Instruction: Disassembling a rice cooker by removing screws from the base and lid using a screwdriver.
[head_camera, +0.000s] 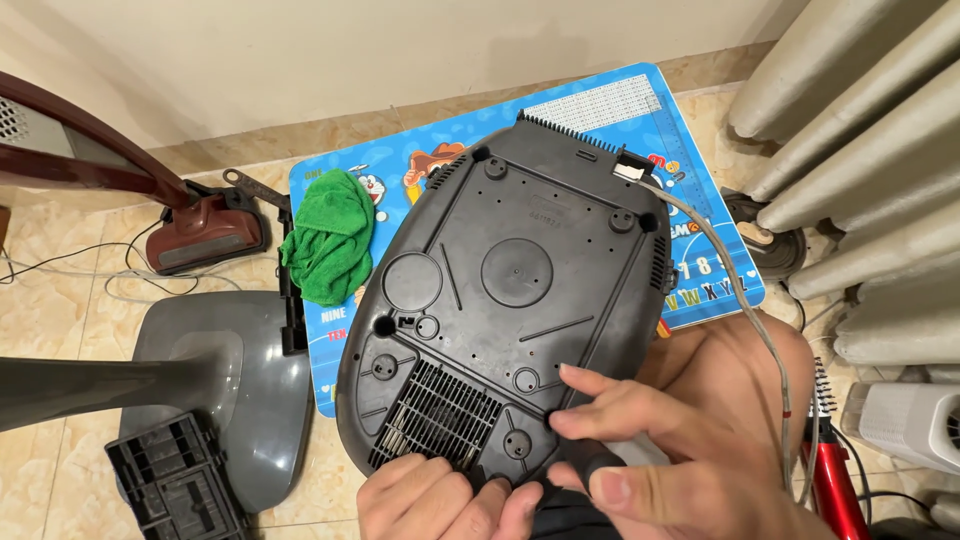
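A dark grey flat appliance (520, 300) lies upside down on my lap and the blue mat, showing its underside with round feet, screw holes and a vent grille (437, 415). A grey cord (745, 300) leaves its far right corner. My left hand (440, 497) curls around the near edge just below the grille. My right hand (650, 440) is closed on a black tool handle (590, 462), which is pressed against the underside near the bottom edge. The tool's tip is hidden by my fingers.
A green cloth (330, 250) lies on a blue cartoon mat (600, 110) on the tiled floor. A grey vacuum base (230, 380) and a red floor tool (205, 235) are at left. At right stand a radiator (860, 150), a red brush (830, 480) and a white device (915, 420).
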